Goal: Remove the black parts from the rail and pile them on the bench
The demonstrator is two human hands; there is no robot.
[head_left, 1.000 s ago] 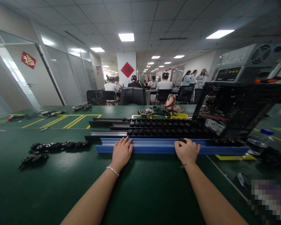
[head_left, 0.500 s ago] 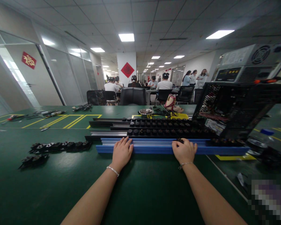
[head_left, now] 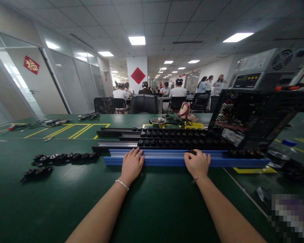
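Note:
A long blue rail (head_left: 164, 162) with an open channel lies across the green table in front of me. My left hand (head_left: 132, 162) grips the rail left of its middle, its fingers laid over the channel. On the right, my right hand (head_left: 198, 161) is closed on a small black socket module (head_left: 192, 152) in the channel; its palm covers part of that piece. More black modules (head_left: 245, 154) sit at the rail's right end. Behind it stand black rails (head_left: 116, 144) partly filled with similar modules.
Loose black modules (head_left: 66, 158) lie in a row at left, with a shorter cluster (head_left: 36, 173) nearer me. A metal bowl (head_left: 158, 120) is at the back. An open computer case (head_left: 253, 118) and a blue-capped bottle (head_left: 281, 153) stand at right. People sit at tables beyond.
My right hand has slid slightly left along the blue rail with the black socket module. My left hand has stayed in place.

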